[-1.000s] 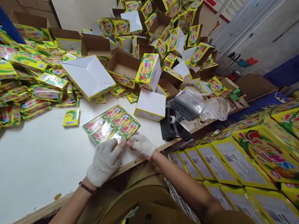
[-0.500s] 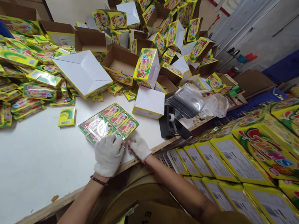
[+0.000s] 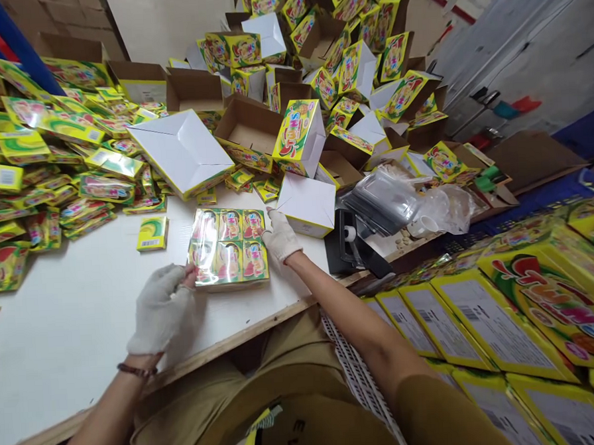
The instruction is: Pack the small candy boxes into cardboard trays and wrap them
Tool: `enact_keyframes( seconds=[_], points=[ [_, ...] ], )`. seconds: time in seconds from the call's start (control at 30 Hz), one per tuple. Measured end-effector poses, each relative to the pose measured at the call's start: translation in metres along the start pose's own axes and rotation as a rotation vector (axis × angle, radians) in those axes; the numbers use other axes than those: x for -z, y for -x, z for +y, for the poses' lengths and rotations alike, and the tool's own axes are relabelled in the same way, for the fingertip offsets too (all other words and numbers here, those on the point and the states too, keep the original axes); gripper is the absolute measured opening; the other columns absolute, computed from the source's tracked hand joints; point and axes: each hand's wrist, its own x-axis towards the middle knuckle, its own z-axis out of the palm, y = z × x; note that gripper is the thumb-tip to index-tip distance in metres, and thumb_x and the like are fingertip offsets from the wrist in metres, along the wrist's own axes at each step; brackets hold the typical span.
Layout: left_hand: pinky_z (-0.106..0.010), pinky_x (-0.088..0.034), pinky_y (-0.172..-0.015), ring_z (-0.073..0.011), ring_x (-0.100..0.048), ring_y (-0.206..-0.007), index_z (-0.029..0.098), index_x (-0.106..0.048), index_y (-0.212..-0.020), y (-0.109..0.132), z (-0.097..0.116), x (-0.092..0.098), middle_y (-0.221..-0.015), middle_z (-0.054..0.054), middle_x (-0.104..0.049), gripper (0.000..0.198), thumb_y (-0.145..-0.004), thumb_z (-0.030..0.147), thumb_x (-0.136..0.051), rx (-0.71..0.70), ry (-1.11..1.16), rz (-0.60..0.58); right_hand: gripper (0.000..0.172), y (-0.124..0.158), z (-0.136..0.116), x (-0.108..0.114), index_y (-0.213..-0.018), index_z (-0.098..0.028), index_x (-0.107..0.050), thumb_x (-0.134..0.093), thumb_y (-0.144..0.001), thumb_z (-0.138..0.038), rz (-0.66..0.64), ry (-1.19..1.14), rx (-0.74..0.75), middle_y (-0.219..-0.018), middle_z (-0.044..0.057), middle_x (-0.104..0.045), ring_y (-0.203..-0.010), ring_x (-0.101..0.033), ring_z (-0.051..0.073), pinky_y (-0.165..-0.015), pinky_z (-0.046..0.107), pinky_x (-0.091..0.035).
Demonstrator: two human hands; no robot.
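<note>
A block of small yellow-green candy boxes (image 3: 232, 256), set in two rows under a shiny clear cover, sits near the table's front edge. My left hand (image 3: 164, 306), in a white knit glove with bare fingertips, grips its lower left side. On the opposite side, my right hand (image 3: 280, 238), gloved alike, holds the right edge, its fingers partly hidden. Just left of the block lies a single small box (image 3: 152, 234). Behind my right hand is a white-bottomed carton (image 3: 306, 199), turned upside down.
Loose small boxes (image 3: 70, 168) heap up at the left. Open and overturned cartons (image 3: 252, 128) pile across the back. A black tape dispenser (image 3: 348, 243) and clear plastic trays (image 3: 383, 201) lie right of the block. Packed yellow cartons (image 3: 485, 312) stand in rows below at the right.
The block has turned square to me and now shows its front side. My left hand moved left to its side; my right hand moved up along its right edge. The view shifted slightly.
</note>
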Motion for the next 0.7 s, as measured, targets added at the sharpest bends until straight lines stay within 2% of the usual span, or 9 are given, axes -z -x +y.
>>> enact_keyframes(
  seconds=[0.07, 0.13, 0.2, 0.3, 0.37, 0.43, 0.53, 0.6, 0.7],
  points=[
    [-0.038, -0.053, -0.084, -0.0235, -0.063, -0.098, 0.018, -0.073, -0.102, 0.027, 0.006, -0.008, -0.114, -0.012, -0.065, 0.027, -0.09, 0.034, -0.054, -0.18, -0.043, 0.094, 0.044, 0.011, -0.002, 0.0, -0.129, -0.015, -0.06, -0.06, -0.087, -0.026, -0.078, 0.215, 0.3, -0.133, 0.016, -0.056, -0.127, -0.051, 0.027, -0.107, 0.042, -0.042],
    [-0.037, -0.053, -0.08, -0.023, -0.062, -0.096, 0.019, -0.072, -0.103, 0.045, 0.012, -0.012, -0.122, -0.014, -0.062, 0.021, -0.088, 0.022, -0.057, -0.392, -0.122, 0.145, 0.043, 0.033, 0.001, 0.0, -0.13, -0.016, -0.063, -0.058, -0.09, -0.03, -0.186, 0.385, 0.533, -0.139, 0.017, -0.054, -0.136, -0.041, 0.031, -0.111, 0.047, -0.037],
    [-0.038, -0.052, -0.08, -0.0233, -0.061, -0.096, 0.021, -0.07, -0.1, 0.047, 0.017, -0.011, -0.118, -0.012, -0.065, 0.021, -0.083, 0.013, -0.061, -0.602, -0.192, 0.153, 0.045, 0.059, 0.009, 0.0, -0.136, -0.021, -0.06, -0.056, -0.092, -0.032, -0.211, 0.5, 0.654, -0.145, 0.015, -0.051, -0.141, -0.035, 0.033, -0.112, 0.053, -0.032],
    [-0.036, -0.05, -0.08, -0.0215, -0.061, -0.091, 0.023, -0.068, -0.088, 0.029, 0.02, -0.008, -0.1, -0.007, -0.071, 0.018, -0.08, 0.009, -0.059, -0.849, -0.204, 0.076, 0.047, 0.09, 0.023, -0.003, -0.139, -0.028, -0.058, -0.056, -0.091, -0.028, -0.188, 0.569, 0.705, -0.149, 0.011, -0.05, -0.143, -0.034, 0.034, -0.112, 0.056, -0.028],
    [-0.032, -0.048, -0.073, -0.0188, -0.06, -0.083, 0.023, -0.067, -0.084, 0.014, 0.022, -0.009, -0.094, -0.006, -0.07, 0.019, -0.081, 0.008, -0.055, -0.95, -0.198, -0.002, 0.047, 0.102, 0.028, -0.006, -0.136, -0.032, -0.06, -0.057, -0.09, -0.025, -0.178, 0.569, 0.686, -0.148, 0.009, -0.052, -0.143, -0.034, 0.032, -0.113, 0.056, -0.027],
    [-0.031, -0.045, -0.065, -0.0174, -0.059, -0.076, 0.023, -0.068, -0.084, 0.004, 0.025, -0.013, -0.092, -0.006, -0.07, 0.022, -0.083, 0.009, -0.052, -1.012, -0.21, -0.021, 0.046, 0.11, 0.03, -0.002, -0.134, -0.032, -0.061, -0.056, -0.089, -0.023, -0.195, 0.533, 0.676, -0.146, 0.008, -0.054, -0.144, -0.034, 0.03, -0.113, 0.055, -0.027],
    [-0.03, -0.039, -0.059, -0.0169, -0.057, -0.07, 0.024, -0.068, -0.082, 0.0, 0.025, -0.019, -0.089, -0.005, -0.07, 0.022, -0.085, 0.01, -0.051, -1.045, -0.21, 0.029, 0.042, 0.122, 0.038, 0.026, -0.128, -0.026, -0.064, -0.053, -0.088, -0.022, -0.186, 0.392, 0.639, -0.135, 0.011, -0.061, -0.133, -0.048, 0.027, -0.108, 0.048, -0.039],
    [-0.031, -0.036, -0.057, -0.0162, -0.055, -0.066, 0.024, -0.067, -0.078, 0.0, 0.022, -0.024, -0.086, -0.004, -0.069, 0.022, -0.085, 0.011, -0.052, -1.043, -0.192, 0.055, 0.036, 0.131, 0.05, 0.06, -0.121, -0.021, -0.066, -0.051, -0.088, -0.022, 0.036, 0.318, 0.448, -0.119, 0.013, -0.067, -0.116, -0.058, 0.025, -0.102, 0.044, -0.045],
    [-0.031, -0.033, -0.054, -0.0148, -0.051, -0.058, 0.024, -0.066, -0.07, 0.0, 0.022, -0.037, -0.077, -0.002, -0.067, 0.023, -0.085, 0.013, -0.052, -1.002, -0.201, 0.074, 0.031, 0.14, 0.075, 0.117, -0.109, -0.015, -0.068, -0.048, -0.087, -0.027, 0.493, 0.279, -0.051, -0.107, 0.015, -0.066, -0.104, -0.059, 0.026, -0.099, 0.044, -0.045]
  ],
)
